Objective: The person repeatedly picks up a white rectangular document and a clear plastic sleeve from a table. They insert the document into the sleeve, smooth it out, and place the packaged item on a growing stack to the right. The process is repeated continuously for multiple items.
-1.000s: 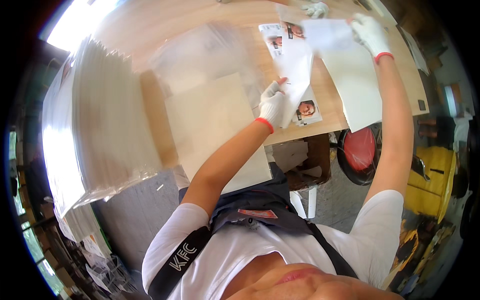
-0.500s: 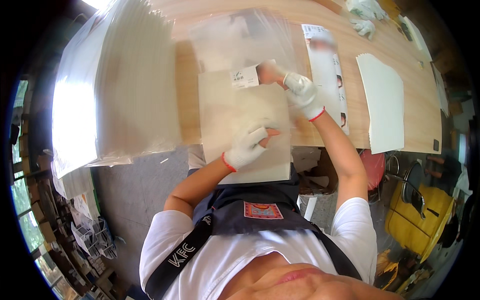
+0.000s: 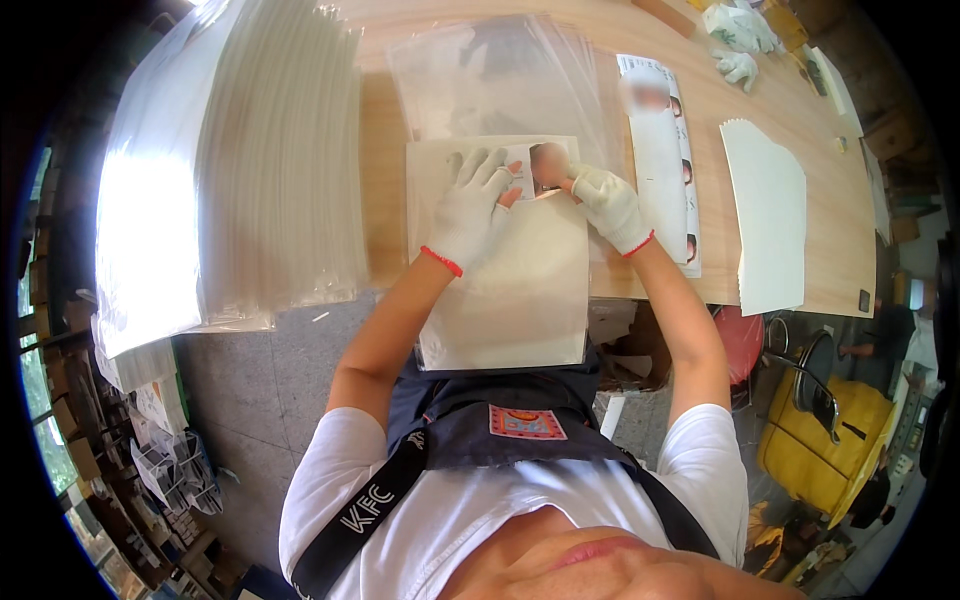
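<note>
A clear plastic sleeve holding a cream sheet (image 3: 520,290) lies on the wooden table (image 3: 380,220) in front of me, its near end hanging over the table edge. My left hand (image 3: 470,210), in a white glove with a red cuff, presses flat on the sleeve's upper part. My right hand (image 3: 605,205), gloved the same way, pinches a small printed photo card (image 3: 540,165) at the sleeve's top opening.
A tall stack of clear plastic sleeves (image 3: 230,170) fills the table's left side. Loose sleeves (image 3: 500,80) lie beyond my hands. To the right are printed photo strips (image 3: 665,150), a pile of white sheets (image 3: 765,215) and spare gloves (image 3: 740,40). A yellow bin (image 3: 825,440) stands on the floor.
Both hands came back from the right-side piles to the sleeve in front of me. The right hand brought a photo card to the sleeve's top, and the left hand settled flat on it.
</note>
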Action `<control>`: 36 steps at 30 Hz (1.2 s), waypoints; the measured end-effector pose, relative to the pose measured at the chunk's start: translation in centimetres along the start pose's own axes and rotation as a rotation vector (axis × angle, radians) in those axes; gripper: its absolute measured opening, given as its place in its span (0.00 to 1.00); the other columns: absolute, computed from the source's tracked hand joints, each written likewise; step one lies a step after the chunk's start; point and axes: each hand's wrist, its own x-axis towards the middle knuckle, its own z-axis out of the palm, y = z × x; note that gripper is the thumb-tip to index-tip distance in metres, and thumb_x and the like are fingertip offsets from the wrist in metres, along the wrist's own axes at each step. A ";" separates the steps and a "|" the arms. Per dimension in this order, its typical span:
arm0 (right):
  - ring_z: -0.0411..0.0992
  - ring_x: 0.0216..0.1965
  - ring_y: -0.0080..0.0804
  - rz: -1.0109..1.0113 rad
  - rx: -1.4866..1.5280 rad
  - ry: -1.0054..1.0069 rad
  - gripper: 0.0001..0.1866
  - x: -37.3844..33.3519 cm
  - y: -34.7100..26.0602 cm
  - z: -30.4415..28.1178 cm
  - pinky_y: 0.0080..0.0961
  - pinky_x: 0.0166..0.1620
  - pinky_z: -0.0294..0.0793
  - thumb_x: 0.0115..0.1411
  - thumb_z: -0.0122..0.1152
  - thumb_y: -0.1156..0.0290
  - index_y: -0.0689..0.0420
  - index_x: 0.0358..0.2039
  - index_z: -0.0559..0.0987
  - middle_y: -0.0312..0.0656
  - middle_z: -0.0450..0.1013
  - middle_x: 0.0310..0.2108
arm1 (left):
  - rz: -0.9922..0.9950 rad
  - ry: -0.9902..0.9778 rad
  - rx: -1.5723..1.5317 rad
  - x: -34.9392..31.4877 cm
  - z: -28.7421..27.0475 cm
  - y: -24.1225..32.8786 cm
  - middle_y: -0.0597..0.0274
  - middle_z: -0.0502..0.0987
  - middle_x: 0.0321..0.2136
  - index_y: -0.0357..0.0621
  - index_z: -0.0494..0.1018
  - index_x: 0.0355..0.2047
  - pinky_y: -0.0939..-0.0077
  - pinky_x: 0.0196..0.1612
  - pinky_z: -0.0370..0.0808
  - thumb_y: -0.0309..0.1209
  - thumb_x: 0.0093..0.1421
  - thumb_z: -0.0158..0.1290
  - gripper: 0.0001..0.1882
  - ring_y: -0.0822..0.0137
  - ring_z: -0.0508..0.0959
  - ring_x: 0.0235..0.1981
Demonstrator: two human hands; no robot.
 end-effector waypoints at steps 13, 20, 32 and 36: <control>0.68 0.39 0.41 0.134 -0.109 -0.239 0.11 -3.0 -4.5 -7.3 0.36 0.44 0.66 0.49 0.60 0.64 0.56 0.29 0.75 0.41 0.70 0.37 | -0.092 0.051 -0.059 -2.7 0.5 -1.2 0.52 0.60 0.58 0.55 0.68 0.53 0.53 0.62 0.51 0.34 0.55 0.52 0.23 0.48 0.55 0.61; 0.72 0.25 0.50 0.739 0.031 -0.522 0.19 -14.3 -13.7 -8.3 0.45 0.29 0.67 0.56 0.50 0.50 0.55 0.23 0.73 0.52 0.71 0.19 | -0.418 0.372 0.017 -19.5 -2.4 0.3 0.40 0.58 0.57 0.41 0.57 0.58 0.50 0.60 0.56 0.35 0.48 0.59 0.38 0.37 0.55 0.59; 0.63 0.13 0.17 1.211 1.474 -0.069 0.12 -14.8 -20.6 -3.1 0.15 0.16 0.60 0.62 0.52 0.60 0.55 0.29 0.72 0.34 0.70 0.17 | -0.296 0.120 -0.622 -15.0 -18.0 6.5 0.57 0.75 0.36 0.35 0.66 0.50 0.78 0.42 0.69 0.26 0.58 0.50 0.19 0.70 0.73 0.37; 0.64 0.15 0.17 0.963 1.674 0.097 0.11 -8.1 -22.0 -3.0 0.14 0.17 0.60 0.63 0.52 0.61 0.55 0.29 0.71 0.34 0.68 0.17 | -0.132 0.132 -0.416 -12.2 -26.8 10.1 0.67 0.73 0.34 0.40 0.68 0.52 0.82 0.37 0.68 0.25 0.58 0.50 0.20 0.76 0.70 0.32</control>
